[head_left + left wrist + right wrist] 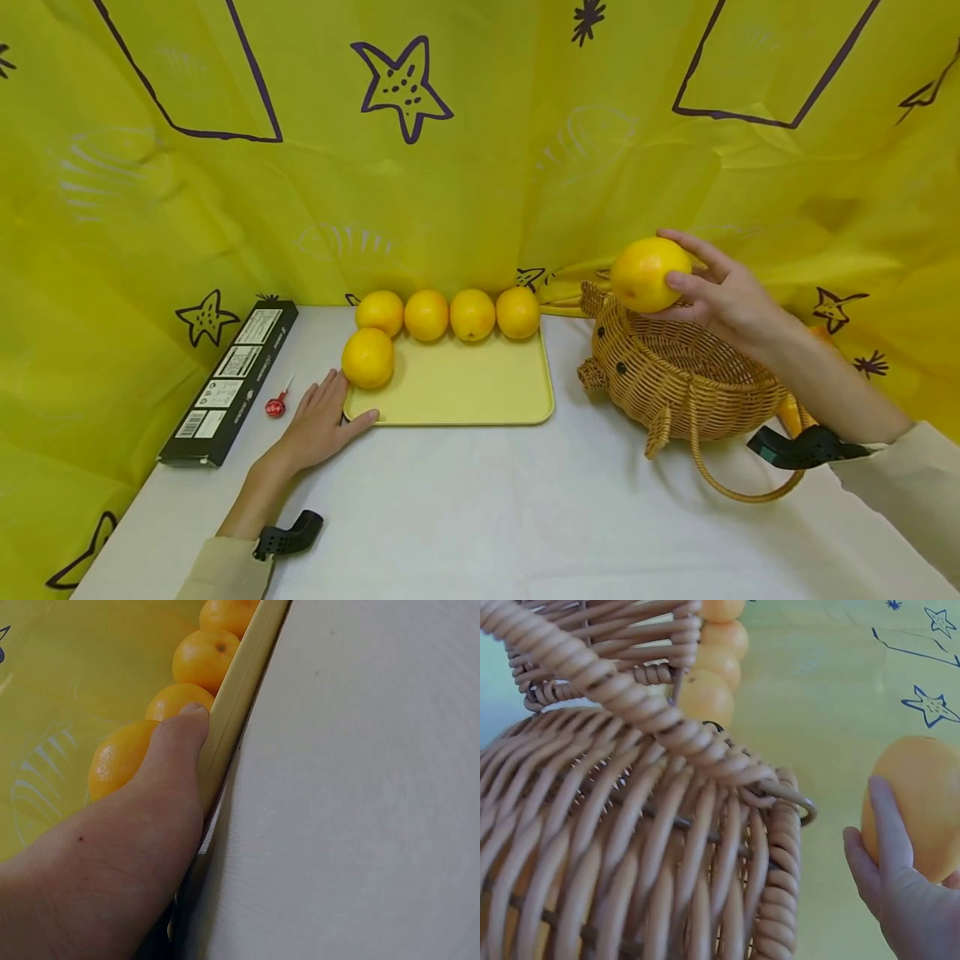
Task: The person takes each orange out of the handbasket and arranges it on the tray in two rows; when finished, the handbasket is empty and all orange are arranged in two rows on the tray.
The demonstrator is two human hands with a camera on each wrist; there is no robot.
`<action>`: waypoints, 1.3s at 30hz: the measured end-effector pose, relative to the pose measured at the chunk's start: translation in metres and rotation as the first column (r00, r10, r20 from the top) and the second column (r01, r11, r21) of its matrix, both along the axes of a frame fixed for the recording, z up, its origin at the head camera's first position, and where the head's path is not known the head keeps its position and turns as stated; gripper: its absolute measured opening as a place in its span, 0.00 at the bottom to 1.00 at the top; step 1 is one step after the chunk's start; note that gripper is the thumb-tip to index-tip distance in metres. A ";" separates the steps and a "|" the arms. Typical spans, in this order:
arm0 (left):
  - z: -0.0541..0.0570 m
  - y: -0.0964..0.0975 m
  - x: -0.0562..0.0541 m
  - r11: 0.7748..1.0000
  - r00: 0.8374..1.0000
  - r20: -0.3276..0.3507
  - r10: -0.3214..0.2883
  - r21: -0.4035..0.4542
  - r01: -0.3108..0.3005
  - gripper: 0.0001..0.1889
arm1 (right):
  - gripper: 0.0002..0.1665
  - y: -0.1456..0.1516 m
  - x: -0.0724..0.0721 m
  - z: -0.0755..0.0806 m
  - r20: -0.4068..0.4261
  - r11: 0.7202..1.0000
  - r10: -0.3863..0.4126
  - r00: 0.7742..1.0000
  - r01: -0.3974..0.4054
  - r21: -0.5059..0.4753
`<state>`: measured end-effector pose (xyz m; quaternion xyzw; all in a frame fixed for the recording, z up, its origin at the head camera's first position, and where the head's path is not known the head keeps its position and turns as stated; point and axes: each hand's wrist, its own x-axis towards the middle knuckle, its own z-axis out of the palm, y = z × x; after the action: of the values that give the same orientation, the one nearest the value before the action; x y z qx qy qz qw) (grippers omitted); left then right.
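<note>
My right hand [723, 300] grips an orange [647, 273] above the left rim of a wicker basket [675, 400] shaped like a pig. In the right wrist view the held orange [919, 806] is at the right, beside the basket's weave [630, 847]. A yellow tray [465, 387] carries several oranges: a row [472, 315] along its back edge and one orange [367, 357] in front of the row's left end. With fingers spread, my left hand [318, 429] rests at the tray's front left corner, its thumb on the rim.
Left of the tray lies a red-wrapped lollipop [276, 405], beside a long black box [228, 383]. The basket's handle [750, 497] droops toward the front. Behind everything hangs a yellow patterned cloth [465, 183]; a white surface [480, 508] lies in front.
</note>
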<state>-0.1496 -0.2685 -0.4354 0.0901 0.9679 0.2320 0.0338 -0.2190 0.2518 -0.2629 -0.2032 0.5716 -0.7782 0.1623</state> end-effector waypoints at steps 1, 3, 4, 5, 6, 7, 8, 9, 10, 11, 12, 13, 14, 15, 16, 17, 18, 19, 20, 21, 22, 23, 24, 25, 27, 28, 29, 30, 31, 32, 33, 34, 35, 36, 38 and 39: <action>0.000 0.000 0.000 1.000 1.000 0.001 0.000 0.000 0.000 0.51 | 0.33 -0.001 0.000 -0.001 0.008 1.000 0.006 1.000 -0.006 -0.016; 0.000 0.000 0.000 1.000 1.000 0.001 -0.001 0.000 0.001 0.51 | 0.33 -0.003 0.002 0.000 0.012 1.000 0.002 1.000 -0.002 -0.027; 0.000 0.000 0.000 1.000 1.000 0.002 -0.001 0.000 0.001 0.51 | 0.33 -0.004 0.002 0.000 0.012 0.999 0.007 1.000 -0.006 -0.039; 0.000 0.000 0.000 1.000 1.000 0.002 -0.001 0.001 0.001 0.51 | 0.32 -0.006 0.003 0.000 0.011 0.999 -0.003 1.000 0.003 -0.040; 0.001 0.000 0.000 1.000 1.000 0.002 -0.001 0.001 0.001 0.51 | 0.32 -0.007 0.003 0.001 0.008 0.999 -0.009 1.000 0.010 -0.041; 0.001 0.000 -0.001 1.000 1.000 0.002 -0.001 0.001 0.001 0.51 | 0.32 -0.009 0.004 0.002 0.007 0.999 -0.019 1.000 0.019 -0.040; 0.001 0.000 -0.001 1.000 1.000 0.002 -0.002 0.000 0.002 0.51 | 0.32 -0.010 0.004 0.002 0.001 0.999 -0.036 0.999 0.036 -0.025; 0.001 0.000 -0.001 1.000 1.000 0.002 -0.002 0.000 0.002 0.51 | 0.32 -0.012 0.004 0.003 -0.004 0.999 -0.052 0.999 0.052 -0.013; 0.002 0.000 -0.001 1.000 1.000 0.003 -0.002 0.000 0.002 0.51 | 0.32 -0.013 0.004 0.003 -0.007 0.998 -0.068 0.998 0.068 0.000; 0.002 0.000 -0.001 1.000 1.000 0.003 -0.002 0.000 0.002 0.51 | 0.32 -0.014 0.005 0.004 -0.013 0.996 -0.086 0.996 0.086 0.021; 0.002 0.000 -0.002 1.000 1.000 0.003 -0.003 -0.001 0.003 0.51 | 0.32 -0.015 0.005 0.004 -0.021 0.994 -0.098 0.995 0.099 0.040; 0.002 0.000 -0.002 1.000 1.000 0.002 -0.002 -0.003 0.002 0.51 | 0.32 -0.016 0.005 0.003 -0.027 0.993 -0.104 0.994 0.105 0.052; 0.002 0.000 -0.002 1.000 1.000 0.003 -0.003 -0.002 0.003 0.51 | 0.32 -0.017 0.006 0.003 -0.035 0.992 -0.107 0.994 0.109 0.065; 0.002 0.000 -0.002 1.000 1.000 0.003 -0.003 -0.002 0.003 0.51 | 0.33 -0.018 0.006 0.003 -0.048 0.991 -0.105 0.993 0.108 0.077; 0.002 0.000 -0.002 1.000 1.000 0.003 -0.004 -0.002 0.004 0.51 | 0.33 -0.019 0.007 0.002 -0.062 0.991 -0.099 0.993 0.104 0.089; 0.002 0.000 -0.003 1.000 1.000 0.002 -0.005 -0.001 0.005 0.51 | 0.33 -0.020 0.008 0.001 -0.072 0.991 -0.088 0.994 0.094 0.092; 0.001 0.000 -0.003 1.000 1.000 0.002 -0.005 -0.001 0.005 0.51 | 0.33 -0.021 0.009 0.000 -0.084 0.992 -0.074 0.994 0.082 0.092; 0.001 0.000 -0.003 1.000 1.000 0.002 -0.006 -0.001 0.006 0.51 | 0.33 -0.023 0.010 -0.001 -0.094 0.994 -0.058 0.994 0.067 0.090; 0.001 0.000 -0.003 1.000 1.000 0.002 -0.007 -0.001 0.007 0.51 | 0.34 -0.024 0.011 -0.001 -0.108 0.994 -0.047 0.993 0.057 0.095; 0.001 0.000 -0.003 1.000 1.000 0.001 -0.007 -0.003 0.007 0.51 | 0.34 -0.025 0.013 -0.002 -0.122 0.994 -0.034 0.992 0.046 0.099; 0.000 0.000 -0.003 1.000 1.000 0.000 -0.006 -0.004 0.006 0.51 | 0.34 -0.027 0.014 -0.002 -0.131 0.994 -0.025 0.991 0.039 0.101; 0.000 0.000 -0.003 1.000 1.000 -0.001 -0.006 -0.005 0.006 0.51 | 0.34 -0.028 0.015 -0.002 -0.140 0.993 -0.021 0.990 0.037 0.110; 0.000 0.000 -0.003 1.000 1.000 -0.002 -0.006 -0.006 0.006 0.51 | 0.34 -0.030 0.017 -0.002 -0.152 0.992 -0.016 0.988 0.034 0.121; 0.000 0.000 -0.003 1.000 1.000 -0.002 -0.006 -0.006 0.006 0.51 | 0.34 -0.031 0.018 -0.002 -0.160 0.991 -0.012 0.987 0.033 0.133; 0.000 0.000 -0.003 1.000 1.000 -0.001 -0.005 -0.005 0.005 0.51 | 0.35 -0.034 0.021 -0.002 -0.176 0.987 -0.001 0.984 0.029 0.155; 0.000 0.000 -0.002 1.000 1.000 0.001 -0.006 -0.004 0.006 0.51 | 0.35 -0.035 0.023 -0.002 -0.184 0.986 0.003 0.983 0.029 0.167; 0.000 0.000 -0.002 1.000 1.000 0.003 -0.006 -0.004 0.006 0.51 | 0.35 -0.036 0.024 -0.002 -0.194 0.984 0.008 0.981 0.027 0.179; 0.000 0.000 -0.002 1.000 1.000 0.005 -0.006 -0.003 0.006 0.51 | 0.36 -0.038 0.025 -0.002 -0.201 0.982 0.013 0.980 0.025 0.188; 0.000 0.001 -0.002 1.000 1.000 0.007 -0.006 -0.002 0.006 0.51 | 0.36 -0.039 0.026 -0.002 -0.206 0.981 0.018 0.978 0.022 0.192; 0.000 0.000 -0.002 1.000 1.000 0.007 -0.006 -0.003 0.006 0.51 | 0.36 -0.040 0.027 -0.003 -0.211 0.980 0.022 0.977 0.021 0.199; 0.000 0.000 -0.002 1.000 1.000 0.008 -0.006 -0.004 0.006 0.51 | 0.36 -0.041 0.028 -0.003 -0.216 0.979 0.024 0.976 0.021 0.204; 0.000 0.000 -0.002 1.000 1.000 0.007 -0.006 -0.003 0.006 0.51 | 0.36 -0.043 0.029 -0.003 -0.219 0.978 0.027 0.975 0.020 0.208; 0.000 0.000 -0.001 1.000 1.000 0.006 -0.006 -0.004 0.006 0.51 | 0.36 -0.044 0.029 -0.004 -0.221 0.978 0.029 0.975 0.018 0.209; 0.000 0.000 -0.001 1.000 1.000 0.005 -0.005 -0.005 0.005 0.51 | 0.36 -0.045 0.029 -0.004 -0.223 0.978 0.032 0.974 0.016 0.210; 0.000 0.000 -0.001 1.000 1.000 0.005 -0.004 -0.007 0.004 0.51 | 0.36 -0.046 0.029 -0.005 -0.231 0.976 0.035 0.972 0.016 0.216; 0.000 0.000 -0.001 1.000 1.000 0.006 -0.004 -0.008 0.004 0.51 | 0.36 -0.047 0.029 -0.006 -0.236 0.976 0.037 0.971 0.016 0.218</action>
<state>-0.1505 -0.2683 -0.4356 0.0910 0.9686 0.2283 0.0373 -0.1896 0.2052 -0.2688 -0.2792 0.6678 -0.6798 0.1181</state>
